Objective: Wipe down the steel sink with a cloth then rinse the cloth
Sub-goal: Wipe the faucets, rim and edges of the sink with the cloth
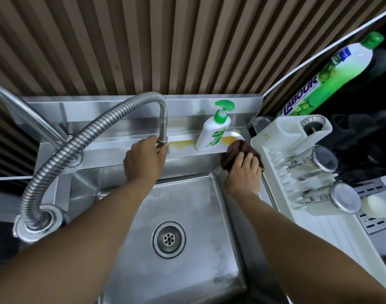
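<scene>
The steel sink (194, 260) fills the lower middle, with a round drain (169, 238) in its basin. My right hand (243, 174) presses a dark brown cloth (236, 150) onto the sink's back right corner, on the ledge beside a soap bottle. My left hand (145, 159) is closed around the spout end of the flexible steel faucet hose (82, 141), which arches over from the left. A yellow stain (183, 144) runs along the back ledge between my hands. No water is running.
A white pump bottle of hand soap (211, 132) stands on the back ledge. Right of the sink sits a white dish rack (297, 172) holding steel cups. A green dish liquid bottle (332, 73) leans behind it. A slatted wall rises behind.
</scene>
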`<state>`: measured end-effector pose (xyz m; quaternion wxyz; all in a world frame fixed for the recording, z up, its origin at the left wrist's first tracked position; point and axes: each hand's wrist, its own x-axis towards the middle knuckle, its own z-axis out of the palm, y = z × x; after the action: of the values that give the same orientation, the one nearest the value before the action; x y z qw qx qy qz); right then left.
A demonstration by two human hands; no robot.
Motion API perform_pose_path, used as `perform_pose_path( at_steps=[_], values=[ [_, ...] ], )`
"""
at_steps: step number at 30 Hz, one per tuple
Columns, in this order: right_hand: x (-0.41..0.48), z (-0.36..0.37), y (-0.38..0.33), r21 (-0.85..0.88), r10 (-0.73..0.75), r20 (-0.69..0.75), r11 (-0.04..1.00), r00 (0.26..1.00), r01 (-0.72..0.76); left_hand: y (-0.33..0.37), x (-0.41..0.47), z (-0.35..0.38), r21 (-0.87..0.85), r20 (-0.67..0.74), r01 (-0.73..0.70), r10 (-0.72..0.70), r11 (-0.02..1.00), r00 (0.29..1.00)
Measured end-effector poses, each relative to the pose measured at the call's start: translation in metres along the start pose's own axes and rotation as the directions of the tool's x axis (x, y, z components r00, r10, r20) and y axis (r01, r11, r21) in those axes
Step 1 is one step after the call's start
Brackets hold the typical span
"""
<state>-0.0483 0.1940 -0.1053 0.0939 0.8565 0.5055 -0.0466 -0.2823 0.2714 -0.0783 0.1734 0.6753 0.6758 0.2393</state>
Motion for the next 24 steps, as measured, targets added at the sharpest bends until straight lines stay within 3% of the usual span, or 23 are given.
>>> perform_pose_path(
  at_steps=[6,16,24],
  values=[
    [-0.019,0.004,0.001,0.017,0.077,0.002,0.997,0.997,-0.077,0.001,0.000,-0.001,-0.014,0.004,0.009,-0.009,1.000,1.000],
    [0.027,-0.012,-0.003,0.090,0.018,-0.009,0.996,1.000,-0.017,0.003,-0.001,-0.002,-0.021,0.011,0.034,-0.034,0.999,0.999],
    [-0.005,0.007,0.014,0.072,0.014,-0.069,0.997,0.998,-0.009,0.004,0.000,-0.003,-0.020,0.015,0.040,-0.040,0.999,0.999]
  ],
)
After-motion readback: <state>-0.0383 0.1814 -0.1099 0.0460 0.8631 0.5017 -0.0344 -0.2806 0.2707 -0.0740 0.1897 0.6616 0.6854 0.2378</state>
